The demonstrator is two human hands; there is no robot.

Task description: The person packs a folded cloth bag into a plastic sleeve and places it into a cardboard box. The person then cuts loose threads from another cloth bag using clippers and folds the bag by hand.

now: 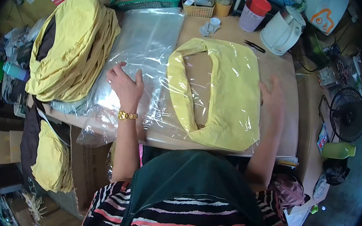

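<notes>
A yellow fabric bag (236,92) lies flat inside a clear plastic sleeve on the brown table, its looped strap towards the left. My right hand (272,94), slightly blurred, is at the right edge of this sleeve with its fingers apart. Over a stack of clear plastic sleeves (147,39), my left hand (125,85) is raised with thumb and fingers spread, holding nothing. A gold watch is on that wrist. Left of the sleeves, a tall pile of yellow bags (71,48) rests on the table.
Small black snips (254,46) lie behind the packed bag. A white kettle (283,31), a pink cup (250,19) and baskets line the back. More yellow fabric (52,157) hangs below the table at left. A black fan (347,113) stands at right.
</notes>
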